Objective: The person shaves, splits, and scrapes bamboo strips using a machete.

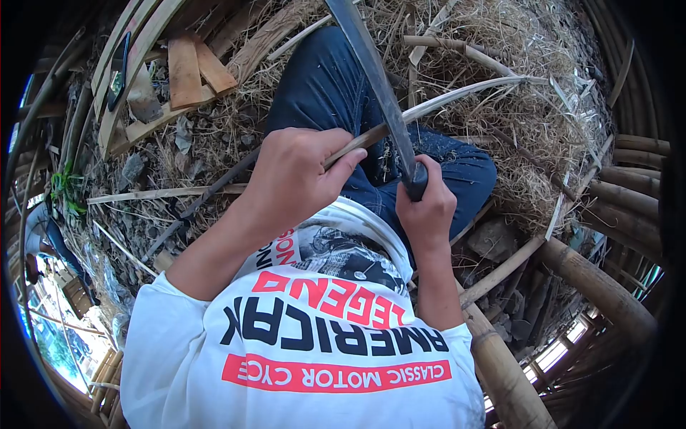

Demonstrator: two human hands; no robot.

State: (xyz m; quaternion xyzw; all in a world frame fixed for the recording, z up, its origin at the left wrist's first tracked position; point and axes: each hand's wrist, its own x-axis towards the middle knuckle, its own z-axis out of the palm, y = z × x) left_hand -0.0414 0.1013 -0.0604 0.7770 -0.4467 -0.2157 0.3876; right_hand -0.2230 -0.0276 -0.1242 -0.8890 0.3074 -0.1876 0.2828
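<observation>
A long strip of bamboo (464,93) runs from my left hand (307,161) up to the right. The fingers and thumb of that hand are closed round its near end. My right hand (427,204) is wrapped round the dark handle of a long blade (373,71). The blade points up and to the left and crosses the strip just right of my left hand, apparently touching it. Pale shavings lie on the dark trousers (450,157) beneath.
Dry shavings (514,143) cover the ground ahead and right. Thick bamboo poles (504,372) stand at the lower right. Wood pieces (186,71) and a phone-like dark object (119,71) are at the upper left. Another person (43,232) is partly visible at the far left.
</observation>
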